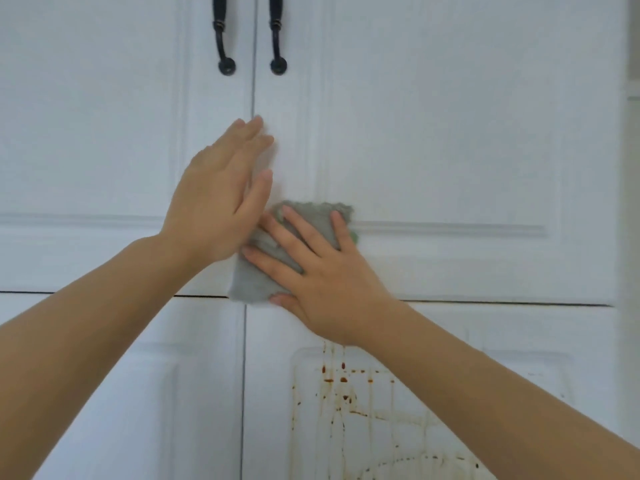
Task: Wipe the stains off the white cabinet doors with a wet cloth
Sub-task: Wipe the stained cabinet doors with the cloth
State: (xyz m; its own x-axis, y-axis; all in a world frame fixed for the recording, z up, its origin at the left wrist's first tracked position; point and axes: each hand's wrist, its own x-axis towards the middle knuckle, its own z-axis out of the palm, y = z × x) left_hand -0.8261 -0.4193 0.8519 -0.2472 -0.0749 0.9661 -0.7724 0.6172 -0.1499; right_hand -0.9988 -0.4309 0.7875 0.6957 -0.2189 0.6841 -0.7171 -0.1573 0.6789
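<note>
A grey cloth point(254, 278) with a green edge lies flat against the lower part of the upper right cabinet door point(450, 133). My right hand point(322, 271) presses on it with fingers spread. My left hand point(221, 195) rests flat and open near the seam between the two upper doors, its thumb close to the cloth's left edge. Brown and orange stains point(343, 386) with drip streaks cover the lower right cabinet door point(519, 341), below my right wrist. The upper left door point(86, 133) looks white and unmarked.
Two black metal handles point(225, 36) point(277, 36) hang on either side of the vertical seam at the top. A horizontal gap point(502, 303) separates upper and lower doors. The lower left door point(190, 393) is white. A wall edge point(632, 168) borders the cabinet on the right.
</note>
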